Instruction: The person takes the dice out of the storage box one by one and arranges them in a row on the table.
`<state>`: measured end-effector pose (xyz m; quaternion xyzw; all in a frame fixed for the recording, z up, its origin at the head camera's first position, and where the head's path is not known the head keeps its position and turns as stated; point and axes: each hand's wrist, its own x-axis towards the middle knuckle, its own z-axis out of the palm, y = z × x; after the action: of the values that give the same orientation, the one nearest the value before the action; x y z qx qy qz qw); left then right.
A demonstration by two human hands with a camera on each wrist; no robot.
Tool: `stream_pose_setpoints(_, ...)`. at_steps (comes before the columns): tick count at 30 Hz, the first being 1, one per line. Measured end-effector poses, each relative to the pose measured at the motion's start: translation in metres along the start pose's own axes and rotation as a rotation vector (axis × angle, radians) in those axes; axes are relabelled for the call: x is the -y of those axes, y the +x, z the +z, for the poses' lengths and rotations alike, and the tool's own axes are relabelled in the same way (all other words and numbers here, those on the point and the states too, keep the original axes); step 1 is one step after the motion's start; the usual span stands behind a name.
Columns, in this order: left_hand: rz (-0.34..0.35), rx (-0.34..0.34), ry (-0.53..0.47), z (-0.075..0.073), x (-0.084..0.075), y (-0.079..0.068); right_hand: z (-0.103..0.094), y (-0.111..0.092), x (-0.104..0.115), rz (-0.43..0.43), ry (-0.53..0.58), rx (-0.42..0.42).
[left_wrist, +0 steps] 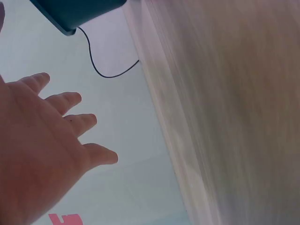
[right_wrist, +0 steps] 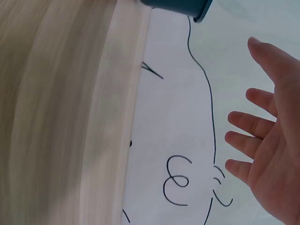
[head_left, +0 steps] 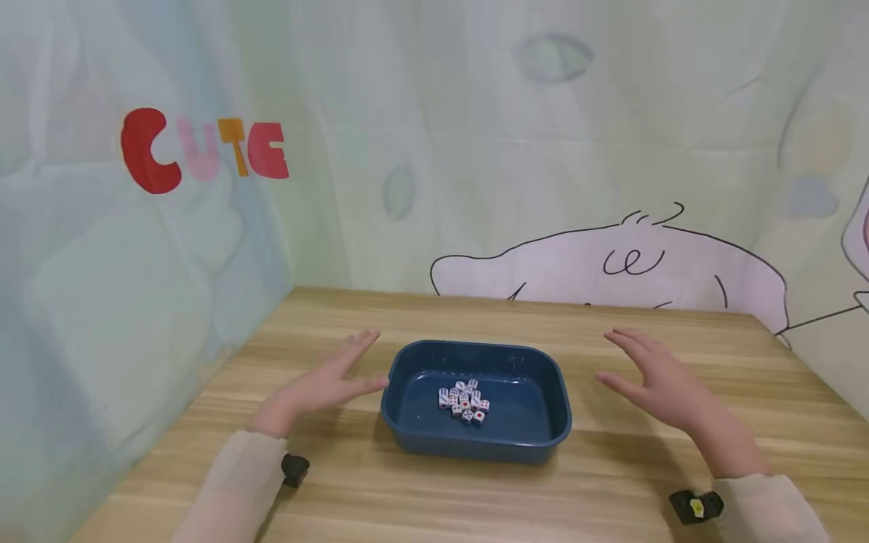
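Note:
A dark blue rectangular tray [head_left: 475, 445] with rounded corners stands on the wooden table. Inside it, a cluster of several white dice [head_left: 465, 402] lies left of the middle, showing red and dark pips. My left hand [head_left: 333, 381] is held just left of the tray, fingers extended and holding nothing; its thumb tip appears close to the rim, and I cannot tell whether it touches. On the other side, my right hand [head_left: 661, 385] hovers apart from the tray, fingers straight and spread. Both wrist views show bare palms and a corner of the tray [left_wrist: 77, 11].
The wooden table [head_left: 434, 498] reaches back to a printed cloth backdrop [head_left: 475, 113] with coloured letters at left and a cartoon outline behind. A black band with a small device [head_left: 695, 507] sits on the right wrist, another device [head_left: 295, 470] on the left.

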<state>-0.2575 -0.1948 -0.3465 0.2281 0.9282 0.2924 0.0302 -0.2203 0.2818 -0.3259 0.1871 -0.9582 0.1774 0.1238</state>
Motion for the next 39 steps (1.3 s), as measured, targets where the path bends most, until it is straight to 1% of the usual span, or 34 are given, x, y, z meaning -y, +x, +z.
stream_pose_setpoints(4, 0.031, 0.039, -0.089, 0.004, -0.002, 0.0, 0.006, 0.007, 0.014, -0.022, 0.064, -0.039)
stream_pose_setpoints(8, 0.045, 0.077, -0.141, 0.008, -0.005, 0.0, 0.012, 0.015, 0.032, -0.054, 0.112, -0.045)
stream_pose_setpoints(12, 0.044, 0.099, -0.149, 0.011, -0.006, 0.0, 0.02, 0.021, 0.048, -0.078, 0.148, -0.023)
stream_pose_setpoints(19, 0.077, 0.115, -0.166, 0.015, -0.008, 0.001, 0.035, 0.034, 0.071, -0.088, 0.21, 0.001)
stream_pose_setpoints(25, 0.114, 0.13, -0.182, 0.017, -0.011, 0.003, 0.044, 0.047, 0.087, -0.108, 0.268, 0.069)
stream_pose_setpoints(30, 0.11, 0.158, -0.182, 0.017, -0.013, 0.004, 0.052, 0.056, 0.097, -0.112, 0.319, 0.133)
stream_pose_setpoints(33, 0.109, 0.169, -0.181, 0.016, -0.012, 0.005, 0.058, 0.059, 0.1, -0.093, 0.341, 0.166)
stream_pose_setpoints(39, 0.082, 0.188, -0.19, 0.015, -0.007, 0.005, 0.072, 0.066, 0.1, -0.07, 0.409, 0.247)
